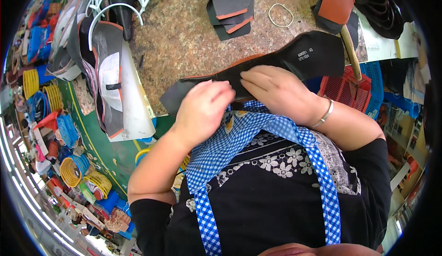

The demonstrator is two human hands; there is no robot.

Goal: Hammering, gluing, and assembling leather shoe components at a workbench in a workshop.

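Note:
A long black leather shoe-upper piece (322,56) stretches across the near edge of the work table, with small white print on its right part. A brown edge shows along its far side. My left hand (207,104) holds the near edge left of its middle; the fingers are bent together and slightly blurred. My right hand (278,92), with a bracelet at the wrist, grips the same edge just to the right, fingers bent together over the leather. The two hands are close together but apart. My palms hide part of the near edge, and the thumbs are hidden.
Dark leather pieces with orange edges (232,7) lie at the table's far side, near a pale rubber band (281,16). A wooden handle (351,53) sticks out at right beside a brown leather piece (337,2). Uppers (108,67) and white racks (117,5) stand left; a red basket (345,90) sits below right.

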